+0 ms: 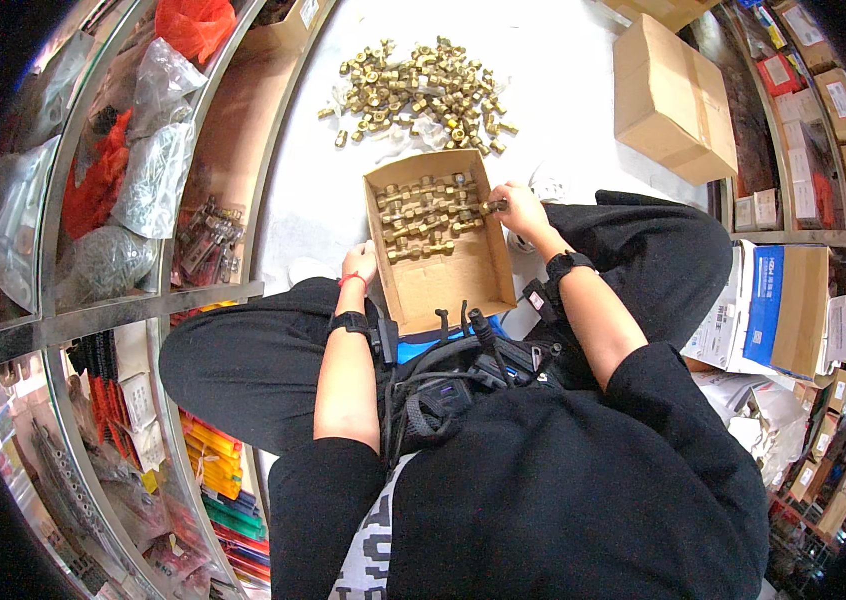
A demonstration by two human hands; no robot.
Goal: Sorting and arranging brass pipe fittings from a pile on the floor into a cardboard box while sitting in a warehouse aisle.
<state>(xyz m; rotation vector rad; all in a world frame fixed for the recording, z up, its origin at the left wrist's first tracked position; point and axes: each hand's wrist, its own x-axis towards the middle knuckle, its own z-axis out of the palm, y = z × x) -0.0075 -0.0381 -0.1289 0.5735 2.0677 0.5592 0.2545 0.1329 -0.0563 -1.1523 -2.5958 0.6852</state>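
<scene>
An open cardboard box [453, 292] lies before me, between my bent legs. Several brass pipe fittings [423, 217] sit in rows in its far part, while bare cardboard shows at the near end. At the box's right wall, my right hand [519, 211] grips a brass fitting [496, 206] over the edge. My left hand [360, 262] is against the outside of the left wall, its fingers partly hidden there. Beyond the box, a loose heap of brass fittings [423, 90] is spread on the white floor, with bits of clear plastic among them.
A closed cardboard carton [674, 97] stands on the floor at the far right. Metal shelving [167, 150] with bagged hardware lines the left side. Boxes fill the right shelves [805, 135]. A blue-and-white carton [760, 307] stands by my right knee. Black cables [460, 330] hang at my waist.
</scene>
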